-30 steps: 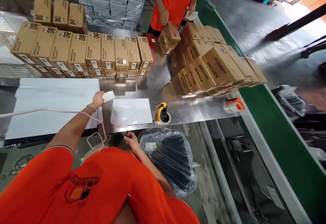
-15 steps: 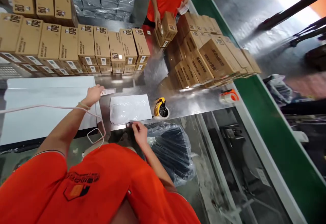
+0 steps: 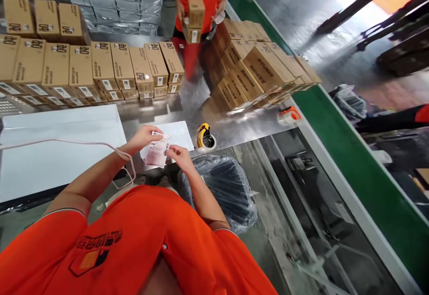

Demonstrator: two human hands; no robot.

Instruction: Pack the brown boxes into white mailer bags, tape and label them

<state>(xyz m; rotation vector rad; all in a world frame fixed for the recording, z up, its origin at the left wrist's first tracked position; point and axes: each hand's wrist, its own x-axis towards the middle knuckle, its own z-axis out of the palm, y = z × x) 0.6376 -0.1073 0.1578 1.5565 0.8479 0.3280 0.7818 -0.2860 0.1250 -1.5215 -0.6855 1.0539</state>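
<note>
Head view, from left to right: a white sheet point(image 3: 60, 141) lies flat on the desk point(image 3: 234, 130), its right edge just beside the left wrist. Next, the left hand point(image 3: 146, 137) pinches the far edge of a printed label point(image 3: 157, 153). That label hangs between the hands, above the left part of a white packet point(image 3: 181, 133); whether they touch, I cannot tell. Its long axis points away from the body, far end leaning slightly right, crosswise to the packet, which runs along the desk's near edge. The right hand point(image 3: 180, 157) grips the label's right edge, over the packet's near side, and is nearer the yellow tape dispenser point(image 3: 205, 138) just beyond.
</note>
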